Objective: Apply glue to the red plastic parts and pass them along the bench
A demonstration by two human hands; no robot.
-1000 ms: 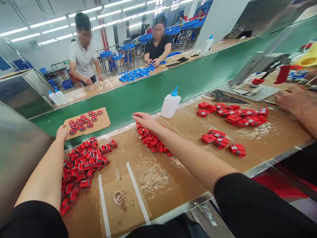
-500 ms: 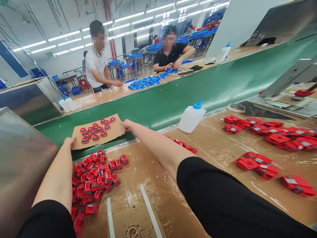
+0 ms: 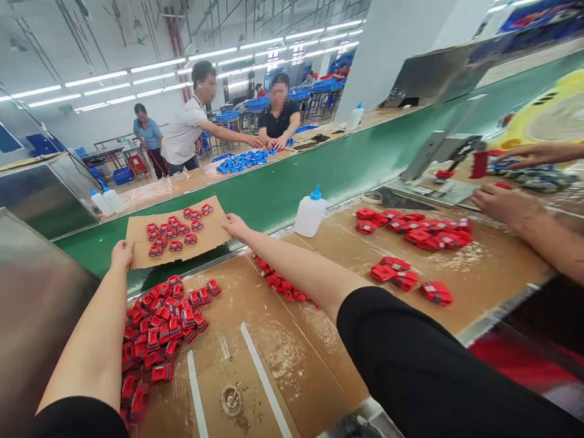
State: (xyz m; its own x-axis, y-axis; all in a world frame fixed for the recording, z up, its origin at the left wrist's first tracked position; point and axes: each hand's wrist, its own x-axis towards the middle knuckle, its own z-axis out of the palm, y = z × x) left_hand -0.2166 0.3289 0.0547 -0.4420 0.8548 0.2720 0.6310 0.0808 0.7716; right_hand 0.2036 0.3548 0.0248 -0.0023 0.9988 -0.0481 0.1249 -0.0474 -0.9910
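Observation:
A flat piece of cardboard (image 3: 137,228) is held between my two hands over the green conveyor belt. My left hand (image 3: 121,254) is closed on its left edge, and my right hand (image 3: 236,226) grips the right edge. Several small red and grey plastic parts (image 3: 171,232) lie on top of the cardboard. Below it, on the brown work surface, a large heap of the same red parts (image 3: 159,322) spreads beside my left forearm. More red pieces (image 3: 283,283) lie partly hidden behind my right forearm.
A white bottle with a blue cap (image 3: 311,213) stands right of my right hand. Further right are red part clusters (image 3: 415,228) and a co-worker's hands (image 3: 506,204) near a metal press. A steel housing (image 3: 41,316) borders the left. Across the belt, people work by blue parts (image 3: 244,161).
The cardboard has risen slightly and tilted, still in both hands. My view has turned right, bringing a co-worker's hands into sight. Across the belt, a person in white now reaches toward the blue parts.

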